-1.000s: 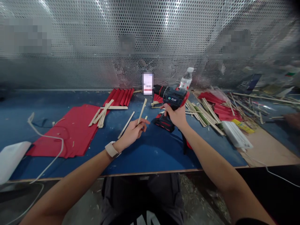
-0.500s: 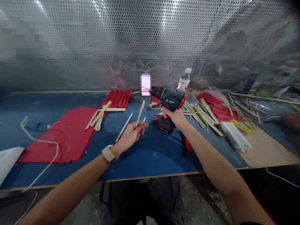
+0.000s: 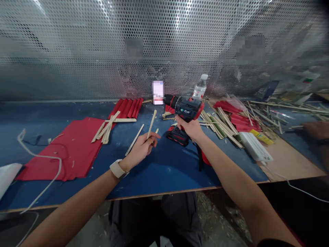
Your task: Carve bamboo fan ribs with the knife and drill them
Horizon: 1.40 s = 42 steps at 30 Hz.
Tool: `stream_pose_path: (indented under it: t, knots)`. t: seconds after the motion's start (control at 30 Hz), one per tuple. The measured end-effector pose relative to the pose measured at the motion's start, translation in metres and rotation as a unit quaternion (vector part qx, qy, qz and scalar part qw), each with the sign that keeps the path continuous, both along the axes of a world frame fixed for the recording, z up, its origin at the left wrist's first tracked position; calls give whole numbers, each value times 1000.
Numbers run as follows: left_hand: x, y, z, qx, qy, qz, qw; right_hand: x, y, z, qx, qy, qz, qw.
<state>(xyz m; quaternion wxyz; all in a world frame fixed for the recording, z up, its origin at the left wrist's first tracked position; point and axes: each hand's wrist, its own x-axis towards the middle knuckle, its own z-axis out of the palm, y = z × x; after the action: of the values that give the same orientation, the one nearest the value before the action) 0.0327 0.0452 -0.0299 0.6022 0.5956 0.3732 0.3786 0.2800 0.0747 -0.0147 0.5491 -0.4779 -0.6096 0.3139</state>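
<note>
My left hand [image 3: 142,145] is closed around a pale wooden strip [image 3: 152,122], which sticks up from the fingers. A second loose strip [image 3: 134,140] lies on the blue table [image 3: 159,171] just left of that hand. My right hand [image 3: 189,127] grips the handle of a black and red cordless drill [image 3: 187,109], its chuck pointing left. The drill's battery base is above or on the table; which one is unclear. Left of my hands, a small pile of strips [image 3: 108,128] rests by flat red sheets [image 3: 74,147] and pleated red material [image 3: 126,111].
A phone [image 3: 158,92] and a bottle [image 3: 200,87] stand near the perforated metal wall. Bamboo strips [image 3: 223,125], a white power strip [image 3: 255,146] and a yellow packet [image 3: 261,136] lie right. A white cable [image 3: 60,164] crosses the left side. Another person's hand [image 3: 316,130] shows at far right.
Both hands keep nearly the same pose and hold the same things. The whole view has shifted slightly, so the table objects appear a little further left.
</note>
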Motion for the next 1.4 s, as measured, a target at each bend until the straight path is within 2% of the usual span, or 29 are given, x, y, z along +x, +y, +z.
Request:
stream_pose_path:
  t: [0.27, 0.43, 0.53, 0.63, 0.7, 0.9, 1.0, 1.17, 1.3, 1.4]
  knots:
    - [0, 0, 0, 0, 2, 5, 1000, -6, -4, -7, 24, 12, -86, 996]
    - [1, -1, 2, -1, 12, 8, 1000, -9, -5, -5, 54, 55, -99, 992]
    - [2, 0, 2, -2, 11, 10, 1000, -7, -2, -3, 35, 76, -64, 994]
    - [1, 0, 2, -3, 13, 11, 1000, -3, -1, 1, -4, 108, 29, 994]
    - [1, 0, 1, -5, 13, 11, 1000, -1, 0, 4, -22, 114, 66, 991]
    - [0, 0, 1, 2, 15, 15, 1000, 0, 2, 1, -41, 96, 63, 992]
    - [1, 1, 1, 3, 18, 16, 1000, -1, 3, -5, -13, 84, 23, 996]
    - [0, 0, 1, 1, 18, 14, 1000, -6, 4, -13, 71, 102, -127, 984]
    - [0, 1, 1, 4, 12, 16, 1000, -8, 5, -15, 108, 105, -138, 979]
    - [0, 1, 0, 9, 12, 17, 1000, -7, 5, -15, 101, 101, -128, 982]
